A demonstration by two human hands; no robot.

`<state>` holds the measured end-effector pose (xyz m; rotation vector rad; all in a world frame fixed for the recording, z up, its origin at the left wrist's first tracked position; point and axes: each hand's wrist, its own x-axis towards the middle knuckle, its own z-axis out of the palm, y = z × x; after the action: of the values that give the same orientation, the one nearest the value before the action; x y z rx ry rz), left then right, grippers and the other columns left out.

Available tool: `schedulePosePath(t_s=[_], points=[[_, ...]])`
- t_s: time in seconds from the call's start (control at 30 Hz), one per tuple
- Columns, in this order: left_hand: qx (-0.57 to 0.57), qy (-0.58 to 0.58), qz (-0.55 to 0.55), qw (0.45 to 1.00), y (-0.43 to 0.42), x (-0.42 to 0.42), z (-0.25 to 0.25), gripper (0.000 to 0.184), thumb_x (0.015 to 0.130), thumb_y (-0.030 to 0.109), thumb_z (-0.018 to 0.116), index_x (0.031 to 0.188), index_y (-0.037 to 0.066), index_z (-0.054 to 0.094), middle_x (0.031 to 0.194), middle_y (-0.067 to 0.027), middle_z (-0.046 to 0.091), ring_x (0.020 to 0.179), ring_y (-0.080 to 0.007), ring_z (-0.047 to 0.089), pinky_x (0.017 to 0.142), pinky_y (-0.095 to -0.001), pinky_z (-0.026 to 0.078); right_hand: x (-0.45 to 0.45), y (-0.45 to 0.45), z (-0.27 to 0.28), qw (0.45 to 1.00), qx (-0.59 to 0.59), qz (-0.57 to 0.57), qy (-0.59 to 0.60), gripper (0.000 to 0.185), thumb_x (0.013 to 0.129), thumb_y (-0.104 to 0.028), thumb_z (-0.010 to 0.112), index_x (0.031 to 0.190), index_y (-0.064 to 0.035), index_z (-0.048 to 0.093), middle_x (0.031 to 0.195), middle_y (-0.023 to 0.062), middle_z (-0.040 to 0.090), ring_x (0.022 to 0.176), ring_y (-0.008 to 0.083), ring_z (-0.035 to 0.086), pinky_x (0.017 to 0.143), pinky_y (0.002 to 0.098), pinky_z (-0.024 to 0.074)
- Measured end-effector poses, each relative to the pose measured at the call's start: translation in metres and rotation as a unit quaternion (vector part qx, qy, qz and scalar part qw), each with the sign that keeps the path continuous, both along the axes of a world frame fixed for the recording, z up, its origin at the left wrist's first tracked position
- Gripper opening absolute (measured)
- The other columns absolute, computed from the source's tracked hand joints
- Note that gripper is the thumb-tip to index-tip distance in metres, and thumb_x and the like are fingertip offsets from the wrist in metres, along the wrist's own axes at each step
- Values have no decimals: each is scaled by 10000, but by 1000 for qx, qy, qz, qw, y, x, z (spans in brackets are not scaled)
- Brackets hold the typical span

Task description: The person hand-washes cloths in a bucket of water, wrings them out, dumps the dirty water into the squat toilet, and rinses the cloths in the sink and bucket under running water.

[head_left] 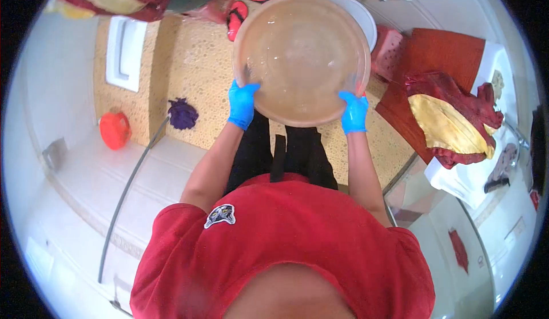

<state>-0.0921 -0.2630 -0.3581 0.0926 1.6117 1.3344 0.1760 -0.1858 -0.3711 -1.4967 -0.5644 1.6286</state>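
Note:
A large round tan basin (303, 56) is held out in front of my body, its wet inside facing up. Both hands wear blue gloves. My left hand (242, 103) grips the rim on the left, with the thumb over the edge. On the right side of the rim, my right hand (354, 111) closes the same way. Most of the fingers are hidden beneath the basin. Whether a little water lies in the bottom, I cannot tell.
Red flip-flops (235, 19) lie on the pebble-patterned floor (200, 56). A mop (183, 113) and an orange-red bowl (115, 130) are at left. Maroon and yellow cloth (449, 122) drapes over the right side, near a brown board (440, 53). More cloth hangs at upper left.

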Motion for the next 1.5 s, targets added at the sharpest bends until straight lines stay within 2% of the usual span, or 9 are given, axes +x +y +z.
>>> schedulePosePath(t_s=[0.17,0.37,0.43,0.53,0.7,0.9,1.13,1.3,1.5], points=[[29,-16,84,996,-58,-37,55,598,749,-34,569,1321,-25,395,1228,-116,528,1038,-222,562,782,-326,524,-60,-19,44,998,-5,61,0,618,698,61,555,1302,8,431,1190,89,555,1062,211,546,912,321,447],[42,47,139,988,-132,-103,64,616,746,-51,554,1334,-14,374,1293,-139,473,1079,-244,545,786,-363,531,-152,-37,82,987,12,160,16,581,706,45,554,1276,17,450,1152,78,565,1031,191,552,890,313,452],[51,37,159,985,-158,-131,66,611,744,-53,550,1330,-14,379,1289,-139,475,1075,-248,546,781,-367,535,-185,-46,85,970,39,240,-26,543,706,41,565,1241,25,474,1104,72,579,981,178,563,854,311,462],[65,26,201,977,-181,-170,89,597,742,-57,542,1318,-18,391,1261,-136,495,1065,-251,550,772,-366,541,-242,-69,87,972,49,229,-27,453,703,25,574,1154,28,537,1004,57,602,878,153,565,775,295,467],[71,31,243,967,-231,-232,94,587,739,-44,547,1307,-20,401,1234,-129,508,1039,-251,558,756,-364,548,-319,-104,84,956,59,285,-22,471,690,25,588,1158,26,531,996,60,604,877,162,574,782,298,472],[37,51,290,955,-294,-279,65,602,729,-25,570,1305,-22,399,1245,-138,492,1017,-255,564,746,-369,550,-400,-134,62,929,30,367,-35,443,676,16,605,1116,17,552,981,73,610,873,174,583,774,304,478],[-8,23,356,934,-327,-297,12,694,742,15,522,1387,-6,268,1412,-180,312,1160,-289,468,768,-385,540,-465,-144,-3,890,-9,453,-56,353,668,-1,587,1019,36,575,863,74,610,757,158,569,658,298,476],[-63,21,413,909,-329,-299,-49,641,715,-29,527,1333,-5,356,1297,-179,434,1012,-324,563,713,-410,558,-493,-131,-59,845,-27,526,-94,377,664,-2,588,1040,30,573,844,73,602,743,168,570,660,303,476],[-95,-37,426,899,-297,-318,-106,566,712,-34,529,1267,-22,419,1182,-144,515,960,-290,581,697,-399,559,-519,-90,-109,838,-66,532,-100,409,649,27,581,1058,24,574,901,88,626,772,186,593,688,305,489]])
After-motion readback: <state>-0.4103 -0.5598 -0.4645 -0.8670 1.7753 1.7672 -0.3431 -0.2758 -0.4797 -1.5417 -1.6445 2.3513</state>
